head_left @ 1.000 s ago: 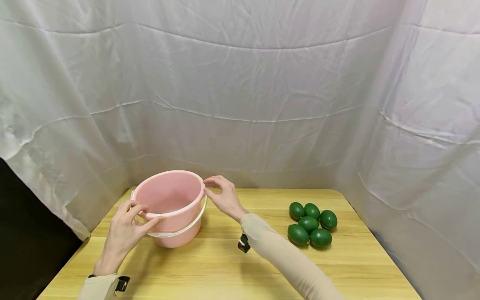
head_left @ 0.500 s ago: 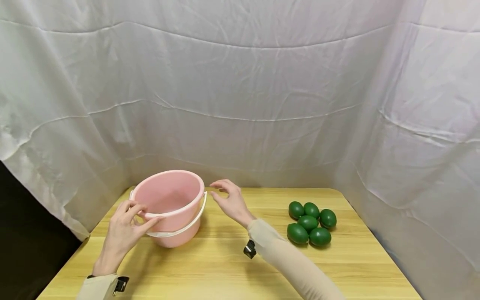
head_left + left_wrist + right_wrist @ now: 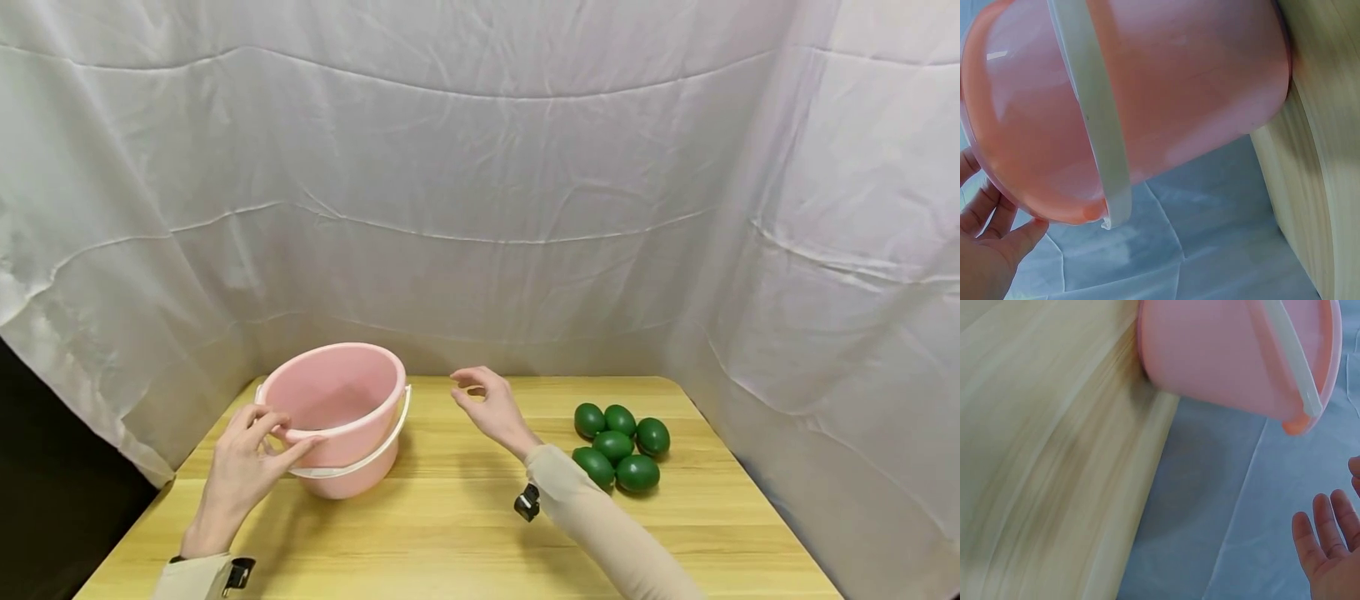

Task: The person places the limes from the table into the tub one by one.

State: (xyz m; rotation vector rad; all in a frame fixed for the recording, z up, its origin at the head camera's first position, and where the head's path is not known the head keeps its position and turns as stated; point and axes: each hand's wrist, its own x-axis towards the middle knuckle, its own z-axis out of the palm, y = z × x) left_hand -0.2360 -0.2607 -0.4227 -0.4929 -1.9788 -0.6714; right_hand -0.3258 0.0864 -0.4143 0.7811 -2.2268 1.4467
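Pink in colour, the bucket [image 3: 352, 448] is standing on the table [image 3: 450, 533], mouth upward, toward 10 o'clock from the table's centre. The left hand [image 3: 238, 467] is pinching the rim between 7 and 8 o'clock; the thumb is pressing the outer side, and the fingers are bending at the edge. The white handle [image 3: 330, 472] is hanging lowered, crossing the near wall from 9 through 6 to 3 o'clock (both wrist views are showing the base resting on the tabletop).

The right hand [image 3: 493, 410] is hovering at 3 o'clock from the bucket, apart from it; its fingers are curving loosely, with the thumb standing away from them, unloaded. Between 3 and 4 o'clock from that hand, six green egg-shaped objects [image 3: 612, 447] are lying clustered on the table, five surrounding one.

Beige sleeves [image 3: 607, 525] are covering the forearms. A pale curtain [image 3: 480, 208] is hanging behind the table at 12 o'clock and along both sides.
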